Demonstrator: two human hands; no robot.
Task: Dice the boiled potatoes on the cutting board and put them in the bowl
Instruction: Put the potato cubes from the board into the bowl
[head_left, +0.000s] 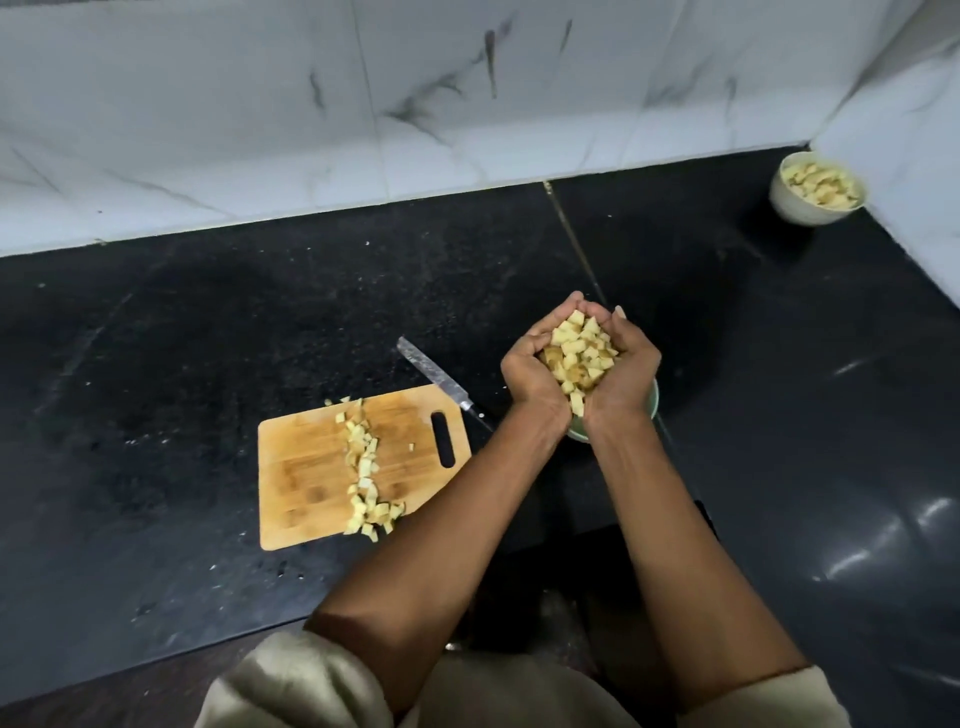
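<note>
Scooping stage: left hand (530, 371) and right hand (623, 366) pressed together, cupping diced potato (579, 358) right above green bowl (652, 408). Probably needed parting next, then grabbing leftover dice (366, 467) on cutting board (306, 467), off left.

Diced potatoes (576, 358): pale yellow cubes, heaped above green bowl (652, 402). Remaining cubes (366, 467): loose line across wooden cutting board (306, 467), lying flat, left of bowl.
</note>
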